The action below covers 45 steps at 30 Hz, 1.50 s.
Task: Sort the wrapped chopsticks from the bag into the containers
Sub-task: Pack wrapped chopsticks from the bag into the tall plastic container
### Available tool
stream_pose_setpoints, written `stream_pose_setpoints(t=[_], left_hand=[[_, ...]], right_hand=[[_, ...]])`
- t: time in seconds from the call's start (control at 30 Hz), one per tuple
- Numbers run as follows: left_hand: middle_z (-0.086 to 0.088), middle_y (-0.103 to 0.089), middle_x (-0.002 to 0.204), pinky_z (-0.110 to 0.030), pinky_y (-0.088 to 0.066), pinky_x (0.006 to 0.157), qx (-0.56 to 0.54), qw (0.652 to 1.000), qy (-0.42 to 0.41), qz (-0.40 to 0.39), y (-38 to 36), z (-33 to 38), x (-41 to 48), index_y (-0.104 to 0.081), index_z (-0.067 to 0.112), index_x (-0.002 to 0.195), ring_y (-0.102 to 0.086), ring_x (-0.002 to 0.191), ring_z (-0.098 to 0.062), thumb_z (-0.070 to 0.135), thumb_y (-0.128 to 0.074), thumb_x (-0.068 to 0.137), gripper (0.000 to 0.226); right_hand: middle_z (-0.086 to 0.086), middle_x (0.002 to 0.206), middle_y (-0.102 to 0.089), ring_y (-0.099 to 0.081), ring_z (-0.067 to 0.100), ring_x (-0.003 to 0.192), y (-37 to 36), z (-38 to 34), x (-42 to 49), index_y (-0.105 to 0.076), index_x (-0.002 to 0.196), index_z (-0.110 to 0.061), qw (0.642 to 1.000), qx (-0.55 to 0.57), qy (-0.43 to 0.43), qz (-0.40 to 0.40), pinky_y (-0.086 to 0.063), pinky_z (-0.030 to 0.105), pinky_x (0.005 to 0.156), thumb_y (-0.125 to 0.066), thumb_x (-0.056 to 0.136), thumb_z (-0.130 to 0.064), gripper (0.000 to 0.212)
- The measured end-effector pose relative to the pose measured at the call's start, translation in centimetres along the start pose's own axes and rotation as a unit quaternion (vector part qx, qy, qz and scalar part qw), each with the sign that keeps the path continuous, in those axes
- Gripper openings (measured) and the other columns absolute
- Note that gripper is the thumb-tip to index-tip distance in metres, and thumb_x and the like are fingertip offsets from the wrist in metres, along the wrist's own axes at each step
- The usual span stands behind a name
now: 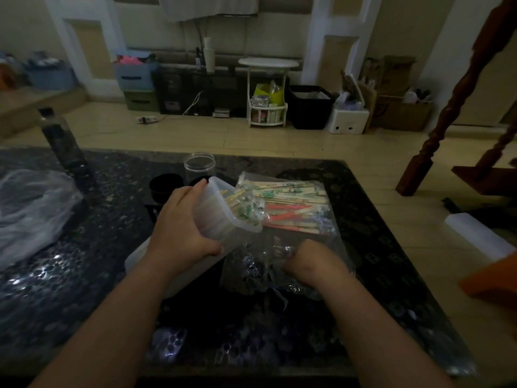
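Nearest us, our right hand pinches the clear bag flat on the tabletop. Our left hand grips the tilted container of wrapped chopsticks; we should steady it upright before loading.

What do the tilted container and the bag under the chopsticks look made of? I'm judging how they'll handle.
Container: looks like frosted, translucent plastic; the chopsticks inside show through its wall only dimly. Bag: seems a thin clear plastic film, crinkled and glinting, with the dark tabletop visible through it.
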<state>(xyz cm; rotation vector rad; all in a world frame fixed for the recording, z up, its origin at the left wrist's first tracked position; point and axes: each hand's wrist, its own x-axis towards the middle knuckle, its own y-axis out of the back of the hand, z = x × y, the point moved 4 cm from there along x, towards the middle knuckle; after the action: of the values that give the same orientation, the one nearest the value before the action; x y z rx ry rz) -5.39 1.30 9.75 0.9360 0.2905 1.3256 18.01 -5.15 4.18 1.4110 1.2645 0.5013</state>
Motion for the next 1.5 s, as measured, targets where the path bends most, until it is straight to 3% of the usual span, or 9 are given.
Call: stream_pose_setpoints(t=[0.2,0.4,0.8,0.9,1.0,1.07,1.13,1.2,1.5], left_hand=[[0.010,-0.033,0.129,-0.030,-0.032,0.090,-0.011,1.000,0.000,-0.008,-0.2,0.2,-0.1,-0.030,0.024,0.152,-0.029,0.111,-0.003,0.035,-0.076,0.035,0.126],[0.001,-0.037,0.137,-0.031,-0.033,0.090,0.001,1.000,0.005,-0.001,-0.1,-0.1,0.2,-0.030,0.022,0.152,-0.038,0.121,-0.016,0.036,-0.081,0.037,0.127],[-0.002,-0.033,0.144,-0.043,-0.040,0.101,0.021,0.996,0.049,0.076,0.1,-0.5,1.5,-0.027,0.023,0.153,-0.036,0.130,-0.024,0.024,-0.091,0.049,0.122],[-0.003,-0.033,0.144,-0.042,-0.038,0.103,0.010,0.995,0.046,0.084,0.2,-0.4,1.9,-0.025,0.022,0.153,-0.035,0.130,-0.023,0.022,-0.092,0.051,0.122],[-0.001,-0.034,0.142,-0.044,-0.040,0.102,0.020,0.997,0.036,0.069,-0.3,-0.4,2.3,-0.025,0.023,0.153,-0.036,0.128,-0.022,0.025,-0.091,0.050,0.123],[0.000,-0.035,0.141,-0.044,-0.041,0.100,0.027,0.997,0.029,0.060,-0.6,-0.4,2.5,-0.026,0.023,0.153,-0.037,0.127,-0.021,0.028,-0.091,0.049,0.123],[0.001,-0.036,0.139,-0.043,-0.040,0.099,0.027,0.998,0.025,0.056,-0.8,-0.5,2.6,-0.025,0.023,0.153,-0.037,0.126,-0.020,0.028,-0.091,0.049,0.123],[0.001,-0.036,0.139,-0.043,-0.040,0.099,0.022,0.998,0.025,0.060,-0.9,-0.8,2.7,-0.025,0.023,0.153,-0.037,0.126,-0.020,0.027,-0.091,0.050,0.123],[0.004,-0.033,0.141,-0.031,-0.033,0.093,-0.002,0.997,0.022,0.071,-0.6,-1.4,2.8,-0.027,0.022,0.153,-0.034,0.126,-0.014,0.022,-0.091,0.052,0.120]], right_hand=[[0.009,0.137,-0.058,-0.057,0.028,0.122,-2.5,0.8,0.3,-0.056,0.135,-0.027,0.998,-0.042,-0.015,-0.050,-0.047,0.037,0.100,-0.054,0.092,-0.032,0.043],[0.017,0.132,-0.059,-0.062,0.028,0.103,-4.0,1.1,1.0,0.023,0.152,-0.029,0.996,0.016,-0.020,-0.083,-0.047,0.038,0.092,-0.047,0.097,-0.012,0.090],[0.011,0.165,-0.001,-0.008,0.033,0.150,-6.1,0.8,7.0,-0.006,0.158,-0.018,0.997,-0.005,0.044,0.067,-0.018,0.048,0.119,-0.036,0.101,-0.041,0.068],[0.010,0.162,-0.019,-0.026,0.035,0.145,-6.0,0.7,10.8,-0.027,0.153,-0.020,0.996,-0.022,0.044,0.077,-0.027,0.049,0.117,-0.034,0.100,-0.048,0.060],[0.020,0.136,-0.056,-0.066,0.035,0.107,-5.4,-0.8,14.5,-0.061,0.125,-0.021,0.986,0.096,0.087,0.101,-0.055,0.051,0.087,-0.047,0.101,-0.038,0.032],[0.027,0.147,-0.041,-0.059,0.035,0.121,-3.4,-2.3,14.0,-0.055,0.134,-0.016,0.985,0.039,0.113,0.127,-0.052,0.049,0.093,-0.042,0.103,-0.039,0.041],[0.013,0.164,-0.007,-0.015,0.030,0.150,-2.3,-3.1,13.2,-0.020,0.156,-0.021,0.987,-0.014,0.097,0.125,-0.019,0.047,0.121,-0.035,0.102,-0.052,0.064],[0.009,0.165,0.006,0.004,0.028,0.152,-1.3,-3.0,13.5,-0.002,0.158,-0.015,0.988,-0.042,0.082,0.120,0.000,0.044,0.123,-0.027,0.102,-0.057,0.074],[0.010,0.163,-0.012,-0.014,0.037,0.147,-1.3,-3.3,17.4,-0.015,0.155,-0.027,0.984,-0.116,0.072,0.113,-0.014,0.057,0.117,-0.030,0.084,-0.079,0.089]])
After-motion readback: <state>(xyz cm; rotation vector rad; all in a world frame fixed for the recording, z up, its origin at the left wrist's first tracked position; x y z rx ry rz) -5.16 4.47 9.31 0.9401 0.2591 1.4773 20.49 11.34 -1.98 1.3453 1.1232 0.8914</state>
